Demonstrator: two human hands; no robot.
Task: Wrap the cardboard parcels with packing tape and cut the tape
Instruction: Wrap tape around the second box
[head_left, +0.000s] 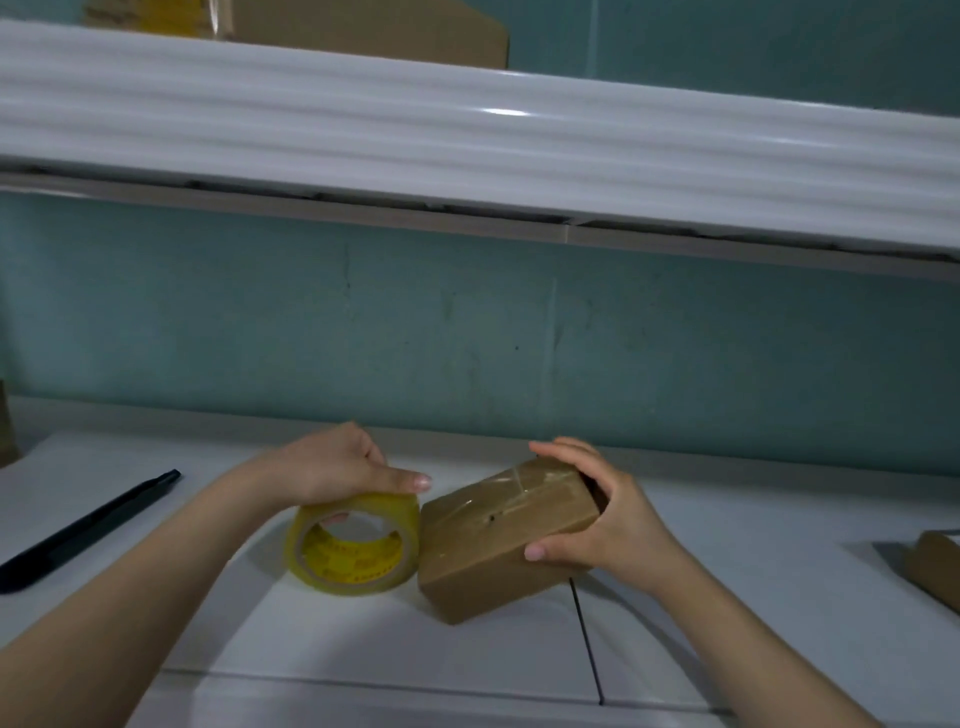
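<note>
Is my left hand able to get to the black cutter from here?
Probably yes, once it lets go: the left hand grips the tape roll, but the cutter lies in the open on its side, with nothing between them.

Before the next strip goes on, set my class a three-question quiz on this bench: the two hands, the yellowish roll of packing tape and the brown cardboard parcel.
1. True or false: the left hand grips the yellowish roll of packing tape from above.
2. Which hand holds the brown cardboard parcel? A the left hand, B the right hand, C neither.
3. Fill in: the long black tool lies on the white table to the ___ of the roll.

Key: 1 true; 2 B; 3 left.
</note>
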